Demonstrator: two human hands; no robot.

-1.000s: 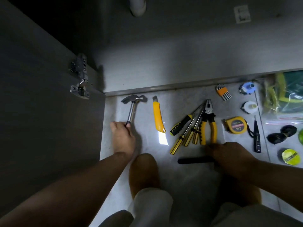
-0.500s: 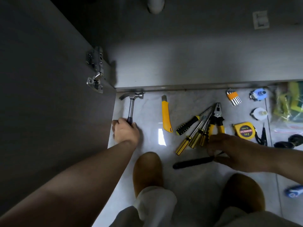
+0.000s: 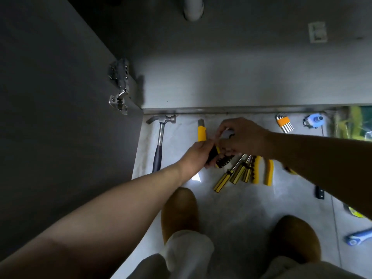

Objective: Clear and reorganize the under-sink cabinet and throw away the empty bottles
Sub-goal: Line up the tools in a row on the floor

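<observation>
Tools lie in a row on the pale floor in front of the open under-sink cabinet [image 3: 241,77]. My left hand [image 3: 198,154] grips the black handle of a tool [image 3: 211,156] just above the floor. My right hand [image 3: 243,137] pinches that tool's grey metal end [image 3: 227,134]. Both hands meet over the yellow utility knife [image 3: 202,131] and a black studded screwdriver handle [image 3: 223,162]. The hammer [image 3: 161,137] lies untouched at the left. No bottle is in view.
The open cabinet door [image 3: 60,117] with its hinge [image 3: 119,91] stands at the left, and a drain pipe [image 3: 193,9] hangs at the top. Yellow-handled screwdrivers [image 3: 231,176], pliers [image 3: 261,172], hex keys [image 3: 283,123] and a blue fitting [image 3: 315,120] lie to the right. My shoes [image 3: 179,214] are below.
My left hand let go of the hammer and moved right. My right hand lifted the black-handled tool off the floor and carried it forward; both hands now hold it.
</observation>
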